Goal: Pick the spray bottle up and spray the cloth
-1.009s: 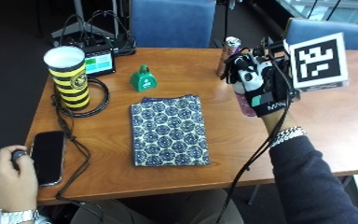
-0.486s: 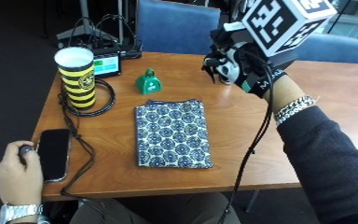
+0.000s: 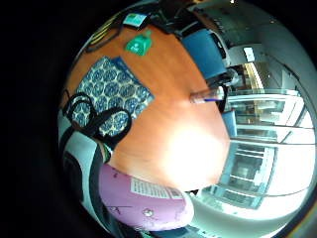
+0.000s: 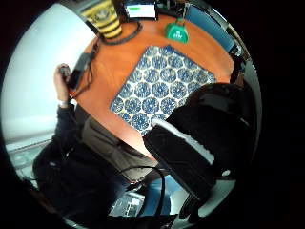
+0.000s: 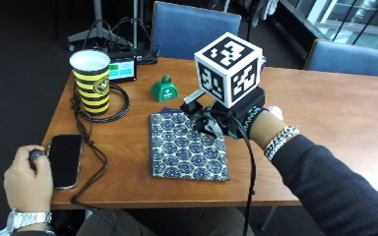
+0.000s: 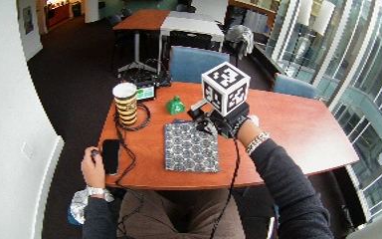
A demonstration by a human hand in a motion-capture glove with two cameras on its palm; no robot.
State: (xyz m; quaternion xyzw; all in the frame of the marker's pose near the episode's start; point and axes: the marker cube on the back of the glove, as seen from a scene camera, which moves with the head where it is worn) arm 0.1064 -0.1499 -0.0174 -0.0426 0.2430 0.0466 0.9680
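One table (image 5: 346,108), two blue chairs (image 5: 189,24) on its far side, one patterned cloth (image 5: 188,147) lying flat near the middle. I count one striped cup (image 5: 92,81) far left, one phone (image 5: 64,153) beside the bare left hand (image 5: 26,177), and one green bell (image 5: 164,89) beyond the cloth. A clear bottle (image 3: 208,94) stands well to the right. My gloved right hand (image 5: 225,120) hovers over the cloth's far right corner, fingers curled round one pink labelled spray bottle (image 3: 143,198). Its long axis seems to run left-right along the palm. The nozzle is hidden, so I cannot tell where it aims.
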